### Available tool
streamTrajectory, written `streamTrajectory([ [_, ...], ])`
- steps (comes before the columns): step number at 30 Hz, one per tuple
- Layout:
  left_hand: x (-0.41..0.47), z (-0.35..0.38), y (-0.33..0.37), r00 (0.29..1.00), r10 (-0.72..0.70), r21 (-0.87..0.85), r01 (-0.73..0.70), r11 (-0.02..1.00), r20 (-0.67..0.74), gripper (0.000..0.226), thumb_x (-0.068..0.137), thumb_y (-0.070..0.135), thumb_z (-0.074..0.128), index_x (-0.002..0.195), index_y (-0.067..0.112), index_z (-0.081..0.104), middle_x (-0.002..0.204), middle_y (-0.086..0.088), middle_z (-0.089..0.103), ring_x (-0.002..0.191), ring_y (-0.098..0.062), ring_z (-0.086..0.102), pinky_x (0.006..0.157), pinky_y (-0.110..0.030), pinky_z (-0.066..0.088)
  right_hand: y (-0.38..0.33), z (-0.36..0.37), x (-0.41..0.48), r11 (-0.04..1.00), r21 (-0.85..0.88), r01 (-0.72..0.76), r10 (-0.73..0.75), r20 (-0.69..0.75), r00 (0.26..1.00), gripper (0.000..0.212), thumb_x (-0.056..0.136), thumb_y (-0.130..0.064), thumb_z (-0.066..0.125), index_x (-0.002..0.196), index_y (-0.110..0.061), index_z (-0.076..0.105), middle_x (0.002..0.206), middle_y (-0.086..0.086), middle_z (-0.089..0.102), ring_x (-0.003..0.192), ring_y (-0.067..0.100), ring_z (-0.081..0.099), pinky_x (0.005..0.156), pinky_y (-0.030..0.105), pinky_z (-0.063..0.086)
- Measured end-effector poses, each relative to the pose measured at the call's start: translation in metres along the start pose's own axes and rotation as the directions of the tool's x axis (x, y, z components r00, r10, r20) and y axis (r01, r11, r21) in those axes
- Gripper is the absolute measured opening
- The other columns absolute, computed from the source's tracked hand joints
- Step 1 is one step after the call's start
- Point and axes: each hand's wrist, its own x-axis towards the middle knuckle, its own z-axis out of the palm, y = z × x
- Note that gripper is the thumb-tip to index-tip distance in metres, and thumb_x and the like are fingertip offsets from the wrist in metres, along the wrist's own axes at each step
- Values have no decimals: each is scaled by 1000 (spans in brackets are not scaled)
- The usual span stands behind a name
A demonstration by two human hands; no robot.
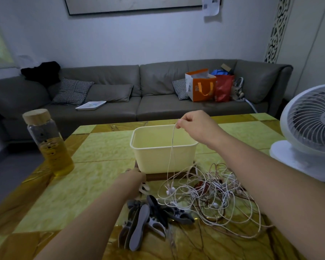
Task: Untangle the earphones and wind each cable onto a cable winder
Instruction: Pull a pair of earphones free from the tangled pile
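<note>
If I lift the white cable [173, 139] pinched in my right hand [195, 124] any higher, its snagged loops may knot tighter or drag the whole tangle [214, 192]. That tangle, thin white and reddish strands, sprawls toward the table's [64, 184] near right edge. My left hand [133, 178] is low beside the tub [163, 154], and I cannot tell its grip.

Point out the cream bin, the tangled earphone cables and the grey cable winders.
cream bin [150, 158]: head view, front wall.
tangled earphone cables [212, 184]: head view, middle of the heap.
grey cable winders [139, 228]: head view, nearest winder's flat face.
</note>
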Motion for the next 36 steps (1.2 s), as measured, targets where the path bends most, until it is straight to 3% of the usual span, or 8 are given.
streamTrajectory([
  [2,-2,-9,-5,1000,-22,-55,22,998,-4,39,92,9,50,131,14,49,121,-3,48,96,-20,54,75,-27,49,0,0,1,999,32,5,-4,-6,1000,22,95,-24,55,92,-12,72,86,-2,64,76,10,54,60,20,36],
  [9,-8,-34,-14,979,-123,-437,41,898,-160,41,98,19,47,140,15,49,126,-8,47,108,-23,56,89,-27,44,-12,-3,7,979,181,91,-73,-105,992,21,95,-25,56,94,-12,71,75,-2,63,65,4,54,63,22,43],
  [12,-11,-43,-11,964,-198,-727,9,687,-175,37,99,29,49,131,13,58,106,-3,63,87,-14,65,78,-29,52,-11,-1,9,984,176,-20,8,67,998,18,96,-22,53,91,-11,67,73,-1,61,64,9,55,62,24,47],
  [15,-15,-50,-2,964,-235,-883,2,469,-122,32,101,31,47,128,20,59,101,-1,65,79,-11,64,83,-35,56,-7,-1,11,996,44,78,-71,-141,987,18,95,-23,54,89,-11,67,74,-6,58,69,6,52,59,20,39],
  [18,-21,-54,6,968,-225,-933,-19,358,-106,28,102,26,44,124,16,59,104,-5,62,77,-14,59,84,-36,54,-4,3,7,994,-85,74,-76,-22,997,21,93,-23,57,88,-9,71,81,-2,64,79,14,59,66,26,43],
  [23,-26,-55,15,977,-201,-988,-37,151,-67,29,103,24,44,124,10,59,104,-6,65,82,-16,57,72,-23,50,5,7,4,988,-146,45,-56,-72,996,21,93,-26,58,91,-11,72,84,3,68,80,16,62,69,27,46],
  [30,-31,-63,23,995,-101,-956,-19,-294,12,33,100,21,49,127,2,53,109,-14,64,88,-18,65,65,-24,56,10,-3,8,991,106,78,-46,-279,959,14,97,-19,52,89,-13,61,75,-3,60,65,4,52,53,10,35],
  [36,-34,-84,29,999,-50,-900,-26,-435,-5,29,101,22,45,125,8,54,93,-13,66,65,-14,65,57,-26,56,-6,-19,7,986,20,164,-160,-125,979,18,90,-29,63,90,-12,72,79,-4,65,77,6,60,70,23,48],
])
